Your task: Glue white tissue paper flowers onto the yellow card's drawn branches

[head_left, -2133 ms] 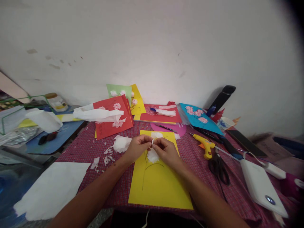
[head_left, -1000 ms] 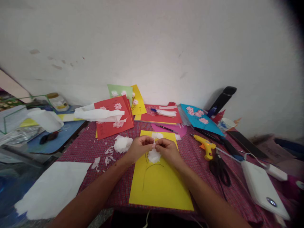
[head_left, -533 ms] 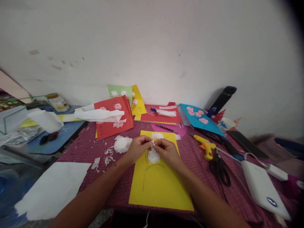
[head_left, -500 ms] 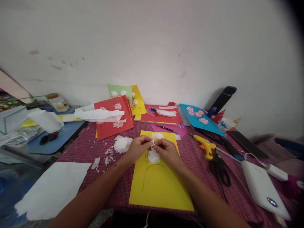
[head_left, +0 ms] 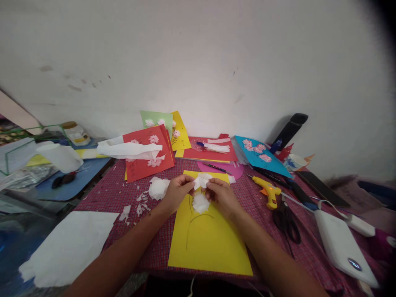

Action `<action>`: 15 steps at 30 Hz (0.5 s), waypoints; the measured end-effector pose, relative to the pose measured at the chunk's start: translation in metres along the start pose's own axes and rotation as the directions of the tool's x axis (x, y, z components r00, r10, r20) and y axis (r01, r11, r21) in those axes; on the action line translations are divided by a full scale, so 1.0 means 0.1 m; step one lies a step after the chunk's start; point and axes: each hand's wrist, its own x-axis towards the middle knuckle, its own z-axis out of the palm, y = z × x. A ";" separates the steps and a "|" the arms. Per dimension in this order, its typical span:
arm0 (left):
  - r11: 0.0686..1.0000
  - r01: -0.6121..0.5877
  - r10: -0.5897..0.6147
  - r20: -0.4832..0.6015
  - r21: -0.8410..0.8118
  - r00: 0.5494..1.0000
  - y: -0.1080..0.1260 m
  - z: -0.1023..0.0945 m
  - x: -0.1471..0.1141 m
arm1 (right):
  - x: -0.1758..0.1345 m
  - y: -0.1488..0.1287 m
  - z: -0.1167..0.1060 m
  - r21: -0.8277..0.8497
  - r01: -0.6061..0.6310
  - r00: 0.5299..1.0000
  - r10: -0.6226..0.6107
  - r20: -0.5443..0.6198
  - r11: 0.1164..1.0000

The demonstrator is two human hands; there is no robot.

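Over the upper part of a yellow sheet of card (head_left: 213,243), a small piece of white tissue paper (head_left: 201,181) is stretched between my hands. Its left side is pinched in the fingers of my left hand (head_left: 177,190). The thumb and fingers of my right hand (head_left: 224,197) grip its right side. Just below, another white tissue piece (head_left: 201,203) lies on the card, near thin curved dark lines (head_left: 201,216) drawn there. Beside my left hand sits a heap of white tissue (head_left: 157,188), with torn scraps (head_left: 142,206) to its left.
A yellow glue gun (head_left: 268,191) and black scissors (head_left: 286,222) lie on the right, near a white power bank (head_left: 343,243). Red cards (head_left: 140,165) and a blue card (head_left: 272,161) with pink flowers stand behind. A large white sheet (head_left: 68,247) is at left.
The tissue piece, bunched small between my fingertips before, is now spread wider. My hands have drawn slightly apart.
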 end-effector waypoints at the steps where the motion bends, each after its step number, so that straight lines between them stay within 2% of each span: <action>1: 1.000 0.003 -0.003 -0.014 -0.017 1.000 -0.01 -0.01 0.01 | 0.00 -0.01 0.01 0.032 -0.011 1.000 0.011 -0.004 0.999; 3: 0.999 0.012 -0.014 -0.036 -0.052 0.999 -0.01 -0.02 0.02 | -0.01 -0.03 0.02 0.063 -0.023 1.000 0.024 -0.018 0.998; 10: 0.989 0.058 -0.069 -0.074 -0.138 0.995 0.00 -0.01 0.01 | -0.01 -0.03 -0.01 0.018 0.012 0.996 -0.010 -0.093 1.000; 13: 0.992 0.065 -0.073 -0.075 -0.109 0.995 0.00 0.00 0.01 | 0.00 -0.02 -0.01 -0.030 0.044 0.990 -0.047 -0.130 0.999; 15: 0.997 0.050 -0.054 -0.083 -0.054 0.995 -0.01 0.01 0.02 | 0.00 -0.03 -0.01 -0.102 0.098 0.980 -0.114 -0.163 0.990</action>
